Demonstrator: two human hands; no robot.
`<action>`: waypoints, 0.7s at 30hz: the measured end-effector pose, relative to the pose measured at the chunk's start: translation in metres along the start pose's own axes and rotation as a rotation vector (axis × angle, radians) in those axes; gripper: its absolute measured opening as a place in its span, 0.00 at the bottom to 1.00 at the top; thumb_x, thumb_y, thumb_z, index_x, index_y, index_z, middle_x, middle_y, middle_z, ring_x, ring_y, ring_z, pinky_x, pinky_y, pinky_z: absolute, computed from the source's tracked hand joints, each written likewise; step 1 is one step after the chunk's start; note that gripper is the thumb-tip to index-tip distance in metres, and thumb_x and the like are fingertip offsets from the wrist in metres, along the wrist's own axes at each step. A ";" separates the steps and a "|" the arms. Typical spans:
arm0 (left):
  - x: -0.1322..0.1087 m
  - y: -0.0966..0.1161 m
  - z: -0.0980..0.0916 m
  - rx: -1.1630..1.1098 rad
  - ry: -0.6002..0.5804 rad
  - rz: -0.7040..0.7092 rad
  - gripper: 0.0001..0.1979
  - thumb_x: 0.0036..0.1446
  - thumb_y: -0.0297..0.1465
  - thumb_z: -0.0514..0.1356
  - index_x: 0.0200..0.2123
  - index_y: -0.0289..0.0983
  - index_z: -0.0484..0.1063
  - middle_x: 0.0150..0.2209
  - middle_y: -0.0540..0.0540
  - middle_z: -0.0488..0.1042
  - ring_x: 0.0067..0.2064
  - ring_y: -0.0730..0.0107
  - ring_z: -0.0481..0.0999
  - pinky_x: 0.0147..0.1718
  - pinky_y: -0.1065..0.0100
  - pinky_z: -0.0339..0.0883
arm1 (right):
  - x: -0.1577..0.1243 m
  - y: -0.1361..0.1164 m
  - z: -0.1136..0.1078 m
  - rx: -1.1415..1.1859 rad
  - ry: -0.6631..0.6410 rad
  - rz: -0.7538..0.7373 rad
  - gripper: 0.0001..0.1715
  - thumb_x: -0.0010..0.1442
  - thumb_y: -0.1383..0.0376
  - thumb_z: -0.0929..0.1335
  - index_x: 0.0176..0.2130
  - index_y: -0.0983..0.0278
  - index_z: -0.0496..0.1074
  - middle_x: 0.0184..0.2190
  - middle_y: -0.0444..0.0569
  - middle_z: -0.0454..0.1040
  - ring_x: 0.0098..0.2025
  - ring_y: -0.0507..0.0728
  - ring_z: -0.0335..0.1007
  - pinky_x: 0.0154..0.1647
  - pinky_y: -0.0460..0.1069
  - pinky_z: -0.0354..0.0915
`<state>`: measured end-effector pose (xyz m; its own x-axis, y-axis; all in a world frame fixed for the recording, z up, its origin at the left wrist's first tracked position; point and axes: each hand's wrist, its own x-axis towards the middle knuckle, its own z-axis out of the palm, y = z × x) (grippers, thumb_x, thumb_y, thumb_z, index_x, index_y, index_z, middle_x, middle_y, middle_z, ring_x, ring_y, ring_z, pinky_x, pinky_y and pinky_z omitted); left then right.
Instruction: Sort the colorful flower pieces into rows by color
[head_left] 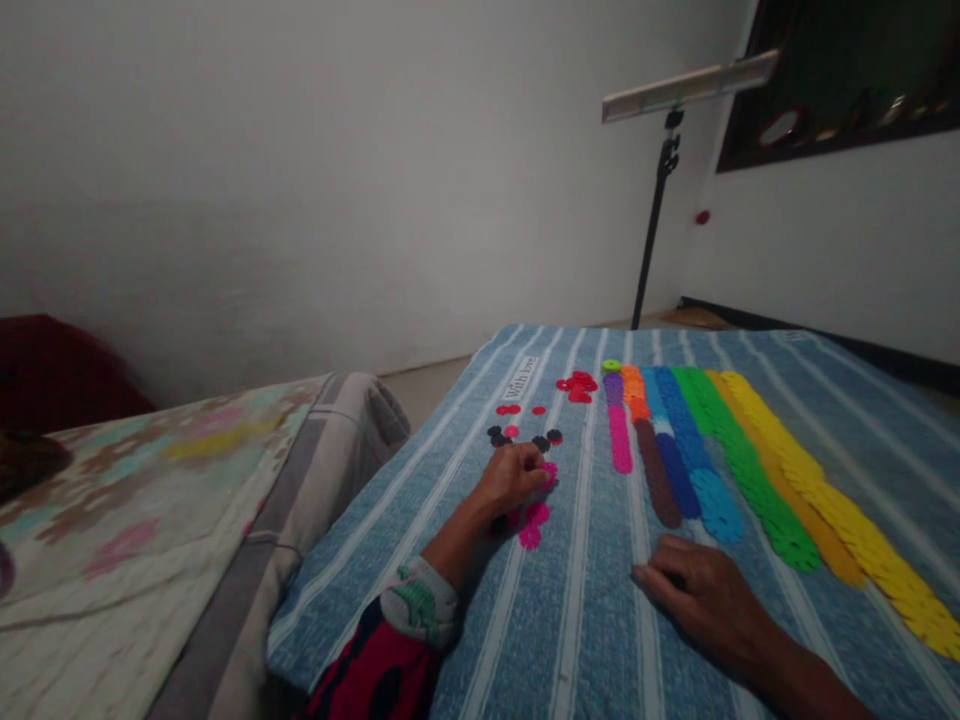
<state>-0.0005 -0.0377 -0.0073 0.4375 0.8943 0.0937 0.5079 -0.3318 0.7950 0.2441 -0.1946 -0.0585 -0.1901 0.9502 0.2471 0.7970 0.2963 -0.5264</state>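
My left hand (513, 480) is over the blue striped cloth, its fingers pinched at a pink notched plastic disc (551, 472). Just below it lie more pink discs (532, 525), partly behind the wrist. Black discs (541, 443) and a few red discs (511, 409) are scattered beyond the fingers. Off to the right, my right hand (697, 590) rests on the cloth with fingers curled in; nothing shows in them. It is nearest to the lower ends of a brown row (658, 480) and a light blue row (716, 508) of overlapping discs.
Further rows are green (757, 490), orange-yellow (795, 500) and yellow (825, 495). A red disc pile (577, 386) lies near the far edge. Across a gap at left stands a surface with a floral cover (187, 500). Behind the table rises a lamp stand (651, 235).
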 end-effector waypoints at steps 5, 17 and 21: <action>0.025 0.036 0.032 0.167 -0.083 0.090 0.05 0.47 0.25 0.62 0.22 0.35 0.68 0.21 0.56 0.62 0.26 0.76 0.62 0.26 0.72 0.53 | 0.002 -0.003 0.000 -0.016 0.000 0.004 0.24 0.66 0.60 0.62 0.20 0.62 0.62 0.22 0.43 0.65 0.25 0.52 0.65 0.29 0.48 0.54; 0.062 0.056 0.087 0.378 -0.100 0.207 0.07 0.48 0.22 0.60 0.30 0.34 0.79 0.29 0.48 0.75 0.32 0.69 0.71 0.34 0.70 0.62 | 0.005 -0.008 -0.005 0.002 -0.007 0.003 0.23 0.65 0.62 0.63 0.19 0.63 0.64 0.22 0.44 0.67 0.26 0.51 0.67 0.30 0.48 0.53; 0.063 0.050 0.080 0.398 -0.024 0.169 0.12 0.48 0.24 0.61 0.37 0.35 0.80 0.36 0.44 0.78 0.37 0.66 0.75 0.39 0.68 0.66 | 0.006 -0.007 -0.004 -0.016 -0.004 0.010 0.23 0.65 0.62 0.63 0.19 0.63 0.64 0.22 0.44 0.68 0.27 0.51 0.67 0.30 0.48 0.53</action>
<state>0.1118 -0.0224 -0.0101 0.5535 0.8120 0.1850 0.6726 -0.5669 0.4756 0.2396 -0.1918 -0.0496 -0.1843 0.9535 0.2384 0.8078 0.2851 -0.5159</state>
